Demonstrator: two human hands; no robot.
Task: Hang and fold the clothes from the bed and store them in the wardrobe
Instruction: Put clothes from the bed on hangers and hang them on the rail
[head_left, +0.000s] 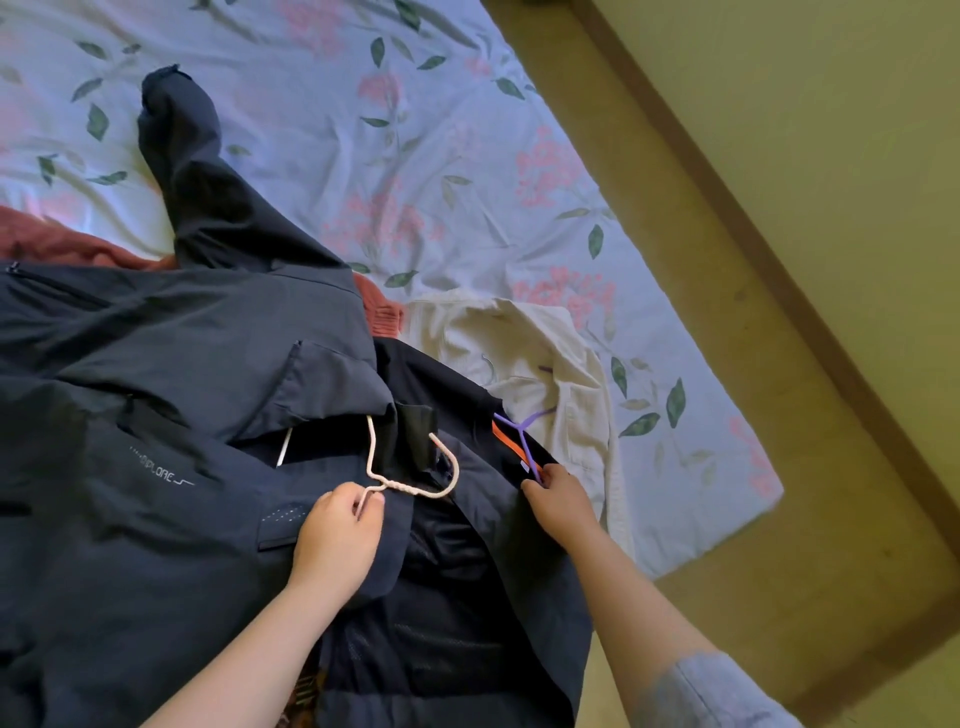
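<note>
A dark navy jacket (171, 374) lies spread over the bed, one sleeve stretched toward the top left. A white wire hanger (410, 480) sits at its collar, hook pointing right. My left hand (337, 540) pinches the hanger's twisted neck. My right hand (558, 501) grips the jacket's right collar edge, by an orange strip, together with the tip of a purple hanger (522, 431). That purple hanger runs into a cream shirt (535, 364) lying to the right, partly under the jacket.
A rust-red garment (57, 244) shows at the left, mostly under the jacket. The floral bedsheet (415, 156) covers the bed. A wooden bed frame (691, 249) runs diagonally on the right, with yellowish floor (831, 130) beyond.
</note>
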